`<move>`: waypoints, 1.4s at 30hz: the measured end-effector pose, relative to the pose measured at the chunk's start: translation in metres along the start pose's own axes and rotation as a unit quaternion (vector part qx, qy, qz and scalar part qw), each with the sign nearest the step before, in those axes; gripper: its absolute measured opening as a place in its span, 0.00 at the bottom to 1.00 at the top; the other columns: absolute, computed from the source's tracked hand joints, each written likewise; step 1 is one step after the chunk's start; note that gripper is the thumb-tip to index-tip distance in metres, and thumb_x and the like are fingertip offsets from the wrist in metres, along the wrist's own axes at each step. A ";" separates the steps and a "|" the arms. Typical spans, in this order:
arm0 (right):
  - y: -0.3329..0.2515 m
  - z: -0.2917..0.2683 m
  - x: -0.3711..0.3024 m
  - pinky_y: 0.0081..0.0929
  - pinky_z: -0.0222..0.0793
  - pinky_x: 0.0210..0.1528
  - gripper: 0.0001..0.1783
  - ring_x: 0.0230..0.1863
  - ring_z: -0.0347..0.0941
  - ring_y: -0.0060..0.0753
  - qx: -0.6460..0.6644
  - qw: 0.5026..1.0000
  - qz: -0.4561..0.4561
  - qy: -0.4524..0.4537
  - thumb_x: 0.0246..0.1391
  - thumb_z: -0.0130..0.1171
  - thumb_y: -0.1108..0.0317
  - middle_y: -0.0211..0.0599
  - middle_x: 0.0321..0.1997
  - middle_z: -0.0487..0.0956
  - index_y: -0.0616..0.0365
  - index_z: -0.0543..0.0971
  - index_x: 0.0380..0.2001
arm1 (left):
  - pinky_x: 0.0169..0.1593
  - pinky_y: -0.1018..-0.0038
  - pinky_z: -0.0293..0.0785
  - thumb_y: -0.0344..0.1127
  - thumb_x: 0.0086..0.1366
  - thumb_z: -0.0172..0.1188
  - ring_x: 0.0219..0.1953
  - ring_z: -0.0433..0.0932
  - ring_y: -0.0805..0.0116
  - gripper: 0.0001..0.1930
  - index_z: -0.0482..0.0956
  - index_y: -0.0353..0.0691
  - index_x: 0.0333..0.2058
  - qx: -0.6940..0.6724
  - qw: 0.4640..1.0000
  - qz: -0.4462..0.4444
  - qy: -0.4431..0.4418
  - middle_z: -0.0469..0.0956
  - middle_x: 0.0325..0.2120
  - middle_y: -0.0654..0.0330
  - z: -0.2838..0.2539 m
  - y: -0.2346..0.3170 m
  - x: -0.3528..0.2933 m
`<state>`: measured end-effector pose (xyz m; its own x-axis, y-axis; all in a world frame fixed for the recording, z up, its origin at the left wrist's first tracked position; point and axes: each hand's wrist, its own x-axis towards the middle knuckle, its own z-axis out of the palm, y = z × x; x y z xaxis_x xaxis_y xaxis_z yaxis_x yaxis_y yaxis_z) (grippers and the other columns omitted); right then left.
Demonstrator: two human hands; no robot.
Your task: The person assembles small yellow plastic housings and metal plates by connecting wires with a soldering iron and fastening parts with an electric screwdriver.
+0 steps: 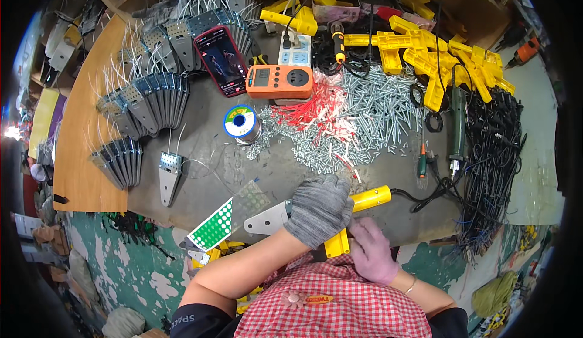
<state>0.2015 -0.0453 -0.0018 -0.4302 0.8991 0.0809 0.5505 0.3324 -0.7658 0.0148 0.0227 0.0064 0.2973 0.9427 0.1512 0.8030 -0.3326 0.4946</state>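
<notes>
Landmark: spool [241,121], on the bench [206,141].

Item, housing [371,199]: yellow, nearer the person than the spool and to its right; cable [419,203] trailing from the right end.

Item, plate [265,219]: grey metal, drilled, nearer the person than the spool; right end hidden under the left hand.

Item, left hand [319,210]: grey glove, near-right of the spool. Fingers curled closed over the housing; tips hidden, so whether they pinch the plate too cannot be told.

Item, right hand [371,252]: pink glove, farther near-right of the spool. Fingers part-bent, up against the housing; a firm hold cannot be told.

Stock: plates with wires [152,104], left of the spool; screws [379,116], to its right; yellow shells [437,59], far right beyond it; driver [457,125], well to its right.

Step in hand, by judgement: fitting plate and housing together. Next move seems to call for seating the plate squarely, cable unpinched, left hand steady, and the right freed for screw and driver.
</notes>
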 end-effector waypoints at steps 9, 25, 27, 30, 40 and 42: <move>0.033 -0.083 0.053 0.37 0.76 0.44 0.07 0.32 0.76 0.47 -0.093 0.989 -0.070 0.090 0.51 0.57 0.76 0.42 0.28 0.79 0.60 0.83 0.33 | 0.51 0.54 0.71 0.42 0.54 0.60 0.44 0.79 0.55 0.33 0.73 0.35 0.59 0.053 0.995 0.076 -0.047 0.80 0.43 0.52 -0.002 0.018 -0.009; 0.191 -0.203 0.116 0.36 0.75 0.45 0.35 0.35 0.77 0.45 -0.201 0.911 0.241 0.269 0.48 0.67 0.68 0.43 0.41 0.78 0.57 0.71 0.62 | 0.49 0.56 0.73 0.40 0.55 0.61 0.39 0.80 0.55 0.31 0.73 0.36 0.59 0.006 0.997 0.043 -0.071 0.80 0.40 0.52 0.007 0.019 -0.004; 0.172 -0.210 0.110 0.32 0.73 0.43 0.31 0.34 0.75 0.38 -0.113 0.926 0.213 0.290 0.48 0.66 0.69 0.37 0.38 0.77 0.59 0.73 0.58 | 0.49 0.55 0.73 0.40 0.55 0.60 0.40 0.80 0.54 0.31 0.73 0.36 0.59 0.039 0.995 0.043 -0.077 0.80 0.42 0.51 0.009 0.021 -0.004; 0.082 -0.193 0.114 0.23 0.69 0.39 0.23 0.34 0.70 0.22 0.062 0.927 0.153 0.336 0.50 0.64 0.71 0.27 0.37 0.74 0.61 0.74 0.51 | 0.48 0.55 0.74 0.39 0.55 0.60 0.40 0.80 0.54 0.31 0.73 0.35 0.59 0.041 0.994 0.022 -0.102 0.80 0.42 0.51 0.008 0.024 -0.003; 0.012 -0.103 0.093 0.25 0.65 0.58 0.27 0.47 0.72 0.22 0.376 0.918 0.038 0.119 0.48 0.66 0.81 0.30 0.43 0.74 0.59 0.70 0.51 | 0.46 0.55 0.74 0.41 0.58 0.60 0.37 0.80 0.52 0.30 0.74 0.36 0.59 0.066 0.993 0.047 -0.081 0.79 0.42 0.50 0.013 0.027 0.001; 0.021 -0.095 0.092 0.31 0.70 0.45 0.26 0.37 0.71 0.29 0.349 0.928 0.024 0.130 0.49 0.67 0.79 0.31 0.32 0.74 0.55 0.68 0.49 | 0.46 0.56 0.74 0.45 0.61 0.60 0.38 0.80 0.52 0.29 0.74 0.39 0.60 0.041 0.993 0.017 -0.109 0.78 0.40 0.50 -0.002 0.031 0.010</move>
<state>0.2412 0.0718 0.0505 -0.1800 0.9767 0.1170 -0.0713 0.1056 -0.9918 0.0413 0.0221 0.0253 0.4230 0.9057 -0.0272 0.8274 -0.3738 0.4190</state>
